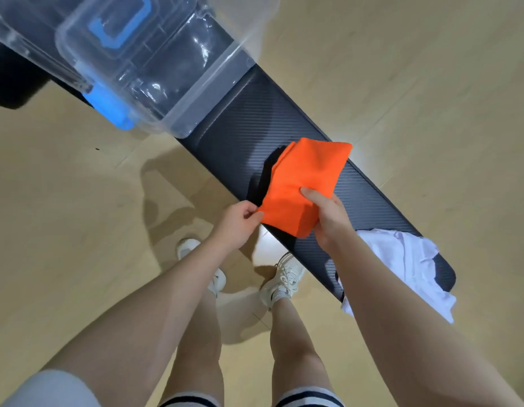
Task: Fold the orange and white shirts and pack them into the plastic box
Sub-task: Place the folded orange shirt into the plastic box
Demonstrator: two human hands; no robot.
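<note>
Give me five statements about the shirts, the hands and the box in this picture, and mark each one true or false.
1. Both hands hold the orange shirt. True: the left hand pinches its near corner and the right hand grips its near edge.
2. The orange shirt is spread out flat and unfolded. False: it is folded into a compact bundle.
3. The white shirt already lies in the plastic box. False: it lies crumpled on the end of the dark bench, beside the right forearm.
4. The plastic box stands on the same dark bench as the shirts. True.
5. The plastic box holds a folded shirt. False: no shirt shows inside it.
</note>
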